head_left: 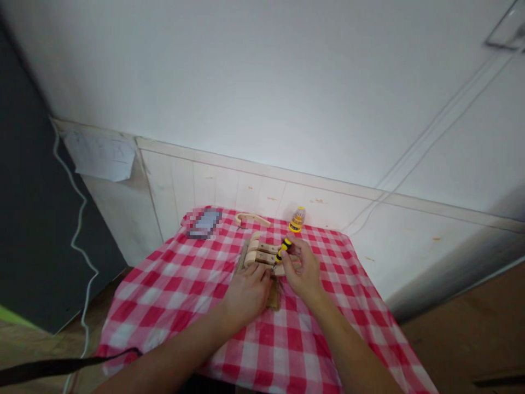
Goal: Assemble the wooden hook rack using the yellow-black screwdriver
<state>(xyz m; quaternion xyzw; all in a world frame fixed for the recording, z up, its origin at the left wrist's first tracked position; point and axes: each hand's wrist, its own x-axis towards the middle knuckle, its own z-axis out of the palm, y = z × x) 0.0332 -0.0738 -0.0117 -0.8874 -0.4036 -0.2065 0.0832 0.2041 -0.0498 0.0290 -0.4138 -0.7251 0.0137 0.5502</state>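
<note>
A white wall is rising behind a table wearing a red checked cloth (172,295). A wooden rack of pegs (261,256) is lying mid-table. The left hand (246,295) is pressing flat on it, fingers spread. The right hand (302,269) is gripping a yellow-black screwdriver (283,250), tip pointing at the rack.

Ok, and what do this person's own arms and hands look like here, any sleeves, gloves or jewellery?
Both forearms are bare up to the bottom edge of the picture: no sleeves show. The left hand and right hand wear no gloves. No watch, bracelet or ring is visible on wrists or fingers, though the picture is too soft to rule out something small.
</note>
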